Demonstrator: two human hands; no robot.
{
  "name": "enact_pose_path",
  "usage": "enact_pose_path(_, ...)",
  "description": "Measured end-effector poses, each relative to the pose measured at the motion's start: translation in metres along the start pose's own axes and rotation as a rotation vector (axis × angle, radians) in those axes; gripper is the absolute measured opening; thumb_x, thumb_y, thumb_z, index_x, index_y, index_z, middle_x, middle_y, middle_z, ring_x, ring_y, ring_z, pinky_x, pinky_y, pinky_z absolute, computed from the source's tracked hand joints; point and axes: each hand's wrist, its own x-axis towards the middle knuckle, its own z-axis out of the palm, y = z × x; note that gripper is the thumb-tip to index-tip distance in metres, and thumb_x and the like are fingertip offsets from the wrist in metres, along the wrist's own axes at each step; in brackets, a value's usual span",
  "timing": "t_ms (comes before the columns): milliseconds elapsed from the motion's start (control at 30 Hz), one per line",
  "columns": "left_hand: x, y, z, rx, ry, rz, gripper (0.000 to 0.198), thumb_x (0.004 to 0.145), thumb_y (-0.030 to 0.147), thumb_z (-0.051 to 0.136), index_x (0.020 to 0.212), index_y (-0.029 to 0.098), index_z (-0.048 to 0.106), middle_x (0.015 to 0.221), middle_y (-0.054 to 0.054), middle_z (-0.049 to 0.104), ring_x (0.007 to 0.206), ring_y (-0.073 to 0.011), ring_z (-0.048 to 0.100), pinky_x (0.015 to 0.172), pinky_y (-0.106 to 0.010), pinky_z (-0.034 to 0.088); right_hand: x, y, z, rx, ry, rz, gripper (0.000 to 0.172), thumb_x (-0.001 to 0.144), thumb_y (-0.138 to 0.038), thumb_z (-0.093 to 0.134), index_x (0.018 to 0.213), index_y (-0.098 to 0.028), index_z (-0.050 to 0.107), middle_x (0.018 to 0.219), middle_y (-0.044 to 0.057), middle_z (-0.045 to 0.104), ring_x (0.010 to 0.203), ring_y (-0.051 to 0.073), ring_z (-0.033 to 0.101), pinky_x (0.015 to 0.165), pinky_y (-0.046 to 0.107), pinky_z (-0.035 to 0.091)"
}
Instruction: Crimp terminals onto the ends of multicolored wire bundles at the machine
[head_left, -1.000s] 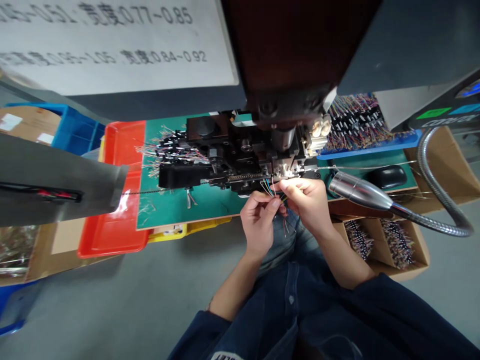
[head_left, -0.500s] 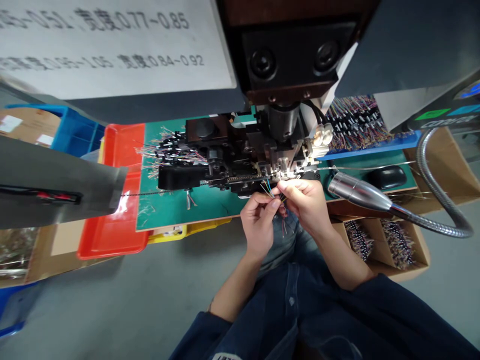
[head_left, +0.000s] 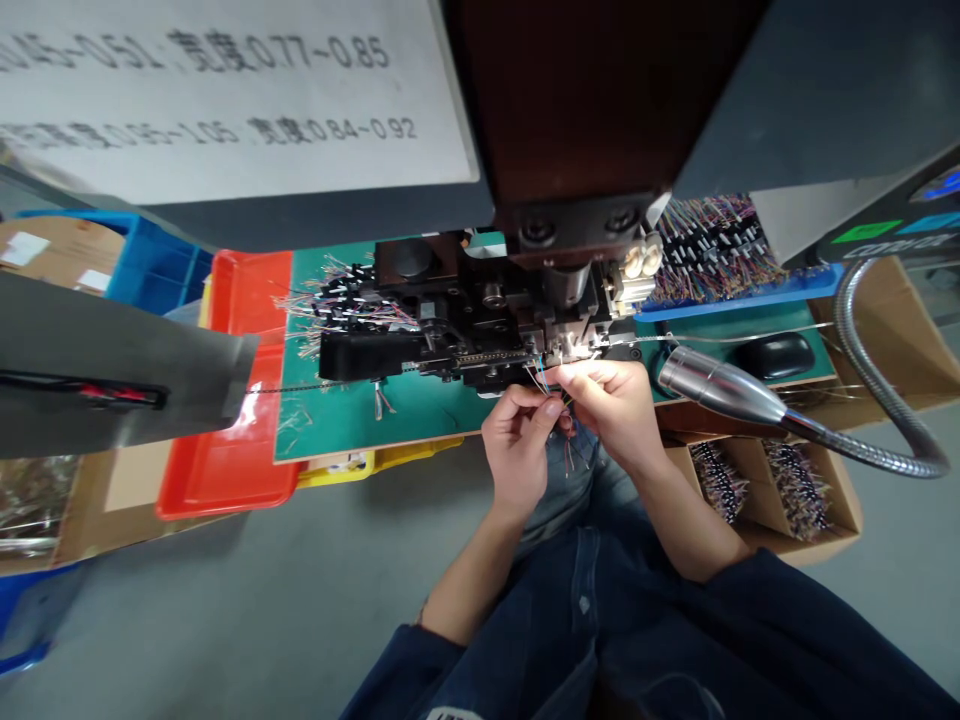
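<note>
1. At far left, one blue crate and one red plastic tray sit beside one green work mat.
2. The left hand pinches a small bunch of thin coloured wires, too fine to count, between thumb and fingers.
3. The right hand is closed on the same wires, holding them at the front of the crimping press, whose ram has dropped back down since half a second ago.
4. At right are one gooseneck lamp, one black mouse and two cardboard compartments of wire bundles.
</note>
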Motion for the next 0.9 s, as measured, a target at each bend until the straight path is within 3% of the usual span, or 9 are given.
enact_pose_path(167,-0.002,-0.004,-0.005,0.060,-0.037,-0.025,0.027,0.098,0.040,0.087,0.086,0.020,0.072,0.073,0.003,0.069,0.059,-0.0117,0.066,0.060,-0.025,0.059,-0.003,0.000,-0.001,-0.109,0.002,-0.042,0.032,0.096,-0.051,0.083,0.092,-0.020,0.089,0.055,-0.001,0.064,0.047,0.013,0.055,0.044,0.026,0.048)
enact_pose_path(333,-0.003,-0.006,-0.005,0.051,0.007,-0.040,0.029,0.096,0.040,0.089,0.086,0.020,0.070,0.076,0.002,0.072,0.060,-0.0117,0.066,0.058,-0.024,0.058,-0.002,0.000,0.001,-0.080,0.061,-0.067,0.030,0.097,-0.049,0.081,0.089,-0.022,0.090,0.046,-0.006,0.052,0.039,0.011,0.043,0.040,0.026,0.043)
enact_pose_path(533,-0.002,-0.001,0.001,0.024,0.021,-0.016,0.029,0.096,0.037,0.089,0.084,0.020,0.069,0.078,0.002,0.072,0.062,-0.0115,0.067,0.058,-0.024,0.058,-0.001,0.004,0.000,0.068,0.020,0.029,0.035,0.098,-0.055,0.081,0.085,-0.023,0.088,0.043,-0.007,0.045,0.038,0.010,0.038,0.043,0.027,0.048)
enact_pose_path(900,0.000,0.003,0.003,-0.007,0.035,0.014,0.029,0.094,0.037,0.091,0.085,0.020,0.069,0.079,0.002,0.073,0.060,-0.0105,0.067,0.053,-0.022,0.056,0.000,0.008,0.000,0.097,0.034,0.040,0.036,0.097,-0.057,0.082,0.086,-0.023,0.087,0.043,-0.008,0.045,0.039,0.009,0.037,0.044,0.026,0.048)
